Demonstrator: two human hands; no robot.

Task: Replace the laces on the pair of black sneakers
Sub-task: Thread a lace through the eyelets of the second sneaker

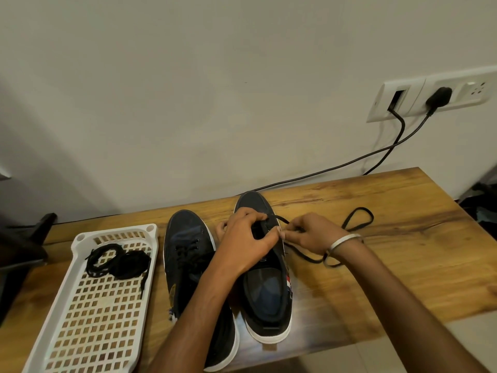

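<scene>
- My left hand rests on top of the right shoe, over the part where the lace holes are. Its grip is curled, and the fingers pinch the lace at the shoe's front.
- My right hand is just beside the shoe on its right side. Its grip is narrow, pinching the same black lace close to my left thumb.
- The lace runs out from my hands across the worktop. It goes under my right wrist and makes a loop farther off to the right.
- A silver bangle sits on my right wrist.
- The left shoe lies next to the right one, toes pointing at the wall. It has black laces in it.
- A white basket with square holes lies at the left of the worktop. A bundle of black laces rests in its far end.
- On the wall is a white socket with a black plug in it. Two black cords hang down to the back of the worktop.
</scene>
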